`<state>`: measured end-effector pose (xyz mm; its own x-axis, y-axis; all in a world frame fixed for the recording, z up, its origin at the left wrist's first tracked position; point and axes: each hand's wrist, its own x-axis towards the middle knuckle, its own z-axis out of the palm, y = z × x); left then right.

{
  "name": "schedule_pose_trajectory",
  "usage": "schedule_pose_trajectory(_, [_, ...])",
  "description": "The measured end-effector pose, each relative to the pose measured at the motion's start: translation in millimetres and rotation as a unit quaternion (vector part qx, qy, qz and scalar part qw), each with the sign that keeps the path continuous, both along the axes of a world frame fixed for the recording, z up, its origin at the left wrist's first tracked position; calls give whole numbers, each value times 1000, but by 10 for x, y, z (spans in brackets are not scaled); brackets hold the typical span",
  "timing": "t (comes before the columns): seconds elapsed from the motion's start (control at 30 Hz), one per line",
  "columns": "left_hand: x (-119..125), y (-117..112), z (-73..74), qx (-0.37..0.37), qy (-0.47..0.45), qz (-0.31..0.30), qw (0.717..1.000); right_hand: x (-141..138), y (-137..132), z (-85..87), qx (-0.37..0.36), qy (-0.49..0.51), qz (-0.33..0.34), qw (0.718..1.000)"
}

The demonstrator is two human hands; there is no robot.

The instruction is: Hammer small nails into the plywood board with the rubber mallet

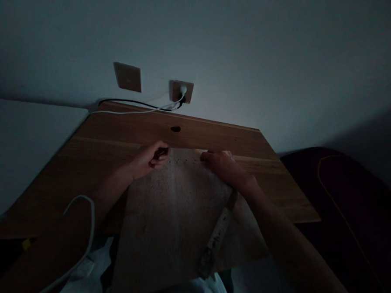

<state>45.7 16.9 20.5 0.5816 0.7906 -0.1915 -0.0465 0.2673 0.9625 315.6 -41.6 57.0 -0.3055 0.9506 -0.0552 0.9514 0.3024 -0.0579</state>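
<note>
A wooden board (173,217) reaches from my lap onto the brown desk (94,156). Small dark dots (186,161), holes or nail heads, run in a row close to its far edge. My left hand (154,155) is closed at the far left corner, fingers curled in; whatever they may hold is too dark to make out. At the far right corner my right hand (220,163) touches the board with its fingers drawn together, their tips partly hidden. A worn tool with a pale, stained handle (218,230) lies slantwise on the board below my right wrist, its kind unclear.
Behind the desk, a wall socket (182,91) holds plugs with a white cable (124,112) and a black cable (124,100). A round hole (175,129) pierces the desktop. Another white cable (92,217) crosses my left arm. A dark purple seat (342,191) stands at right.
</note>
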Motion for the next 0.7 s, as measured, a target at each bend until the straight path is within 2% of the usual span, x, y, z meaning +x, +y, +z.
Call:
schedule_pose_trajectory(0.1, [-7,10,14,-11,-13,14,1000,11,4,-3,2,19,0,1000])
schedule_pose_trajectory(0.13, [6,0,6,16,15,29,999,11,8,-5,2,26,-2,1000])
schedule_pose_trajectory(0.2, [52,-49,-20,124,106,57,985,5,17,-12,3,39,-7,999])
schedule_pose_trajectory(0.23, [81,-84,-36,197,160,62,965,3,21,-16,4,46,-8,999])
schedule_pose_trajectory(0.3, [137,-161,-70,339,261,50,902,5,25,-23,7,56,-8,998])
schedule_pose_trajectory(0.4, [196,-232,-131,473,361,1,804,22,23,-21,10,73,-4,997])
schedule_pose_trajectory(0.5, [210,-212,-184,534,408,-34,740,32,19,4,16,92,-6,996])
schedule_pose_trajectory(0.6, [196,-158,-166,563,430,-62,703,-4,28,36,13,108,-13,994])
schedule_pose_trajectory(0.7, [195,-118,-78,579,456,-91,669,-85,53,62,-12,117,-10,993])
